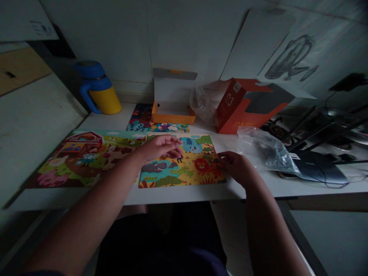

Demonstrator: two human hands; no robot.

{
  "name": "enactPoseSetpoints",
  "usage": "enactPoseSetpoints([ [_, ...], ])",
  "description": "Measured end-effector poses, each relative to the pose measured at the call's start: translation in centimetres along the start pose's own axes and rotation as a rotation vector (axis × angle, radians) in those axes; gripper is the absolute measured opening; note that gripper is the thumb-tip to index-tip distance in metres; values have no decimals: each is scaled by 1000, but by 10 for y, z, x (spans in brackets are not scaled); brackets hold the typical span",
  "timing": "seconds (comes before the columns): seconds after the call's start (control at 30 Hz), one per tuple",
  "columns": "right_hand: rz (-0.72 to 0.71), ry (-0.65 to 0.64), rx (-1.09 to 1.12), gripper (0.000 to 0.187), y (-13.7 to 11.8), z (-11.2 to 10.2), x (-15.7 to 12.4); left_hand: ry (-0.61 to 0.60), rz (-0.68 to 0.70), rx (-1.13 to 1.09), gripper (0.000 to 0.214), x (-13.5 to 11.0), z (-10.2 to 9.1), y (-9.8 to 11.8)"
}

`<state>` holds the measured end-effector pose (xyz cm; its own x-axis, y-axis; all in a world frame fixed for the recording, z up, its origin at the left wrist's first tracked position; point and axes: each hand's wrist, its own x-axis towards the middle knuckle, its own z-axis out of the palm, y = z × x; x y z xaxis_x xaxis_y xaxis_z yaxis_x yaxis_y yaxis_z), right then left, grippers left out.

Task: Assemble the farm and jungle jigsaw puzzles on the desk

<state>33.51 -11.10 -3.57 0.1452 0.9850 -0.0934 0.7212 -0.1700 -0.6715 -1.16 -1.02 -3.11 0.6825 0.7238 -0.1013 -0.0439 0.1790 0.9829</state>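
Note:
An animal jigsaw puzzle [184, 174] with a hippo, elephants and a lion lies on the white table in front of me. My left hand [162, 147] hovers over its upper left part, palm turned right, fingers loosely bent and apart with nothing in them. At the puzzle's right edge, beside the lion, my right hand [234, 166] has its fingertips closed on the border; the thumb is partly hidden. A farm-scene puzzle [94, 157] with a barn and a cow lies to the left, partly covered by my left forearm.
Behind stands an opened orange box [174, 117] on a dark floral puzzle [138, 119]. A blue and yellow jug [105, 94] is at the back left. A red box [238, 109], clear plastic bags [263, 149] and a dark flat item [319, 166] lie right, near a metal rack [307, 126].

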Motion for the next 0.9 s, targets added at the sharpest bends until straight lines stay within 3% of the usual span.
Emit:
enactPoseSetpoints([
  [0.43, -48, 277, -330, 30, -24, 27, -19, 71, 21, 16, 24, 1, 0, 2],
  [0.7, -25, 373, -423, 34, -35, 40, -24, 71, 22, 11, 25, 2, -1, 0],
  [0.9, -42, 370, -452, 27, -35, 43, -22, 74, 17, 15, 25, 1, -1, 0],
])
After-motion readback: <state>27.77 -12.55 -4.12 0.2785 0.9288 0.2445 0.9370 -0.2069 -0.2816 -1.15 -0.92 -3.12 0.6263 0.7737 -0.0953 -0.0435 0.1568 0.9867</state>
